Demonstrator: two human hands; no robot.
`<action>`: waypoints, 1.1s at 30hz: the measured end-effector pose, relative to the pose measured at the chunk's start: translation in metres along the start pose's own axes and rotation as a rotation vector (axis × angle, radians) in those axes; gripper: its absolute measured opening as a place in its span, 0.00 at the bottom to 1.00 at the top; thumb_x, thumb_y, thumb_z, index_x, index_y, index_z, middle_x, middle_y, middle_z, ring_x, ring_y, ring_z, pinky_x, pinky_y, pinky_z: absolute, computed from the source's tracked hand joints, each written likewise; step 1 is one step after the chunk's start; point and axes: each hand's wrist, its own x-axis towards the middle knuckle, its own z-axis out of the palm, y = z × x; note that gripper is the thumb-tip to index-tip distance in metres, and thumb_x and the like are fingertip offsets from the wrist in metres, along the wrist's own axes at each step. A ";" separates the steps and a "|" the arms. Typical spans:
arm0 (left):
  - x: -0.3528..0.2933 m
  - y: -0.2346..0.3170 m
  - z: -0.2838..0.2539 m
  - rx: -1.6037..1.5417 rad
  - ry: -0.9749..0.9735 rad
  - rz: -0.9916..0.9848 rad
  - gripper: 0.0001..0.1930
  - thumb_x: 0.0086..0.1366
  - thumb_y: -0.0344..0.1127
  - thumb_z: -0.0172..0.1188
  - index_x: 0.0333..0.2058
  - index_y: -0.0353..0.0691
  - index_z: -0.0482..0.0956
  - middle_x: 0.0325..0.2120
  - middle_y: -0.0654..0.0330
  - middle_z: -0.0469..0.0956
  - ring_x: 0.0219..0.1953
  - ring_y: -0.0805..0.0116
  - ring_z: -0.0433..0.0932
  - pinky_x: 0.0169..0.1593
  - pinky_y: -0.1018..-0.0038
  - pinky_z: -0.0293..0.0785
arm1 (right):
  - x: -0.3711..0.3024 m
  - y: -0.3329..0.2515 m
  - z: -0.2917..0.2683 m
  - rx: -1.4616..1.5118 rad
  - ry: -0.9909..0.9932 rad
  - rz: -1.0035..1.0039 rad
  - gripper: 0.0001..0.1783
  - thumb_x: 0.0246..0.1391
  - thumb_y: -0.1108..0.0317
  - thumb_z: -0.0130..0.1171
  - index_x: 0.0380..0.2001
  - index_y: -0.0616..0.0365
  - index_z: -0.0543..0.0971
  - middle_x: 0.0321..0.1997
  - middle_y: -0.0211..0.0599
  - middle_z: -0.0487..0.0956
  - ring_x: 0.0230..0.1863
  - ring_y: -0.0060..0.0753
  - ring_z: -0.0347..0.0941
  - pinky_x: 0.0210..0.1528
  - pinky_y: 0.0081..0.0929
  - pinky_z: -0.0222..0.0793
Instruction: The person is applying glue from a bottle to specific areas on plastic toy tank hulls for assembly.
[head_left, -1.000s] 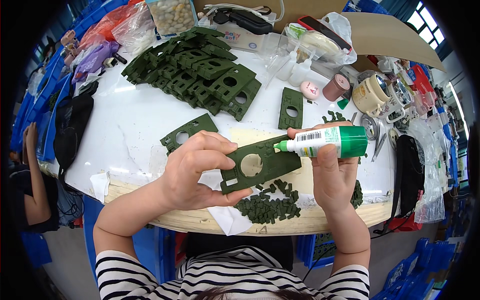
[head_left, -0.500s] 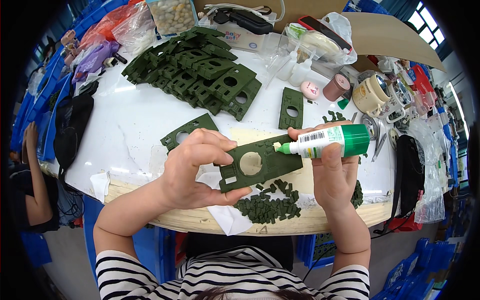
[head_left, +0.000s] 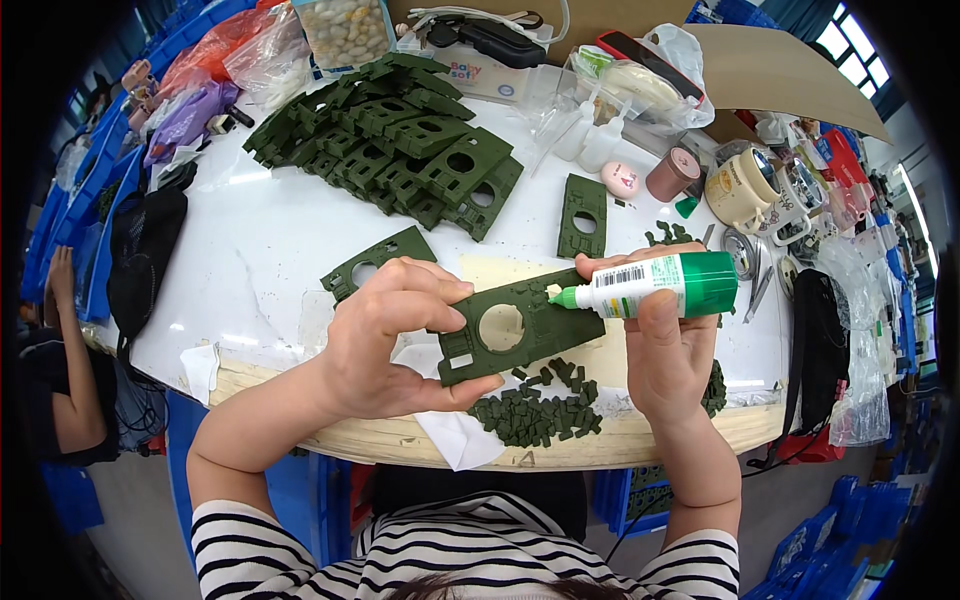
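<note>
Between the thumb and fingers of my left hand [head_left: 385, 335] is a dark green plastic model tank hull panel [head_left: 545, 325] with a round hole, tilted above the table. My right hand [head_left: 668, 350] grips a white glue bottle [head_left: 640, 285] with a green base, lying sideways. Its green nozzle points left and meets the panel's upper right part, where a pale dab shows. Below the panel lies a heap of small dark green plastic pieces [head_left: 540, 415]. Similar panels lie near my left hand [head_left: 405, 250] and beyond the bottle [head_left: 582, 215].
A pile of green panels [head_left: 400, 140] covers the back left of the white table [head_left: 240, 260]. White squeeze bottles [head_left: 600, 140], a brown thread spool [head_left: 673, 174], a cream mug [head_left: 740, 185] and tweezers [head_left: 762, 290] stand or lie right. Another person's arm [head_left: 70, 340] shows far left.
The glue bottle has tilted very slightly in my right hand, its green base end a little lower. My left hand and the panel stay in place.
</note>
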 end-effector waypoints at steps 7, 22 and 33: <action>0.002 -0.001 0.003 0.000 0.065 0.040 0.32 0.37 0.33 0.76 0.40 0.38 0.64 0.34 0.52 0.72 0.37 0.60 0.75 0.39 0.69 0.73 | 0.000 -0.001 0.000 0.014 0.000 0.041 0.21 0.58 0.54 0.51 0.43 0.60 0.65 0.38 0.43 0.74 0.47 0.44 0.73 0.53 0.43 0.66; 0.005 0.005 0.003 -0.909 -0.307 -0.597 0.35 0.45 0.22 0.69 0.49 0.42 0.57 0.51 0.52 0.67 0.56 0.65 0.66 0.52 0.68 0.70 | -0.003 0.004 0.008 0.188 -0.174 0.081 0.22 0.53 0.58 0.58 0.42 0.62 0.64 0.39 0.47 0.76 0.46 0.38 0.74 0.48 0.34 0.71; 0.010 0.008 -0.002 -0.897 -0.243 -0.688 0.37 0.44 0.24 0.71 0.51 0.39 0.59 0.50 0.52 0.68 0.55 0.65 0.67 0.52 0.72 0.69 | 0.000 0.001 0.003 0.071 -0.063 0.049 0.27 0.55 0.45 0.50 0.41 0.59 0.63 0.36 0.39 0.72 0.42 0.42 0.75 0.46 0.40 0.72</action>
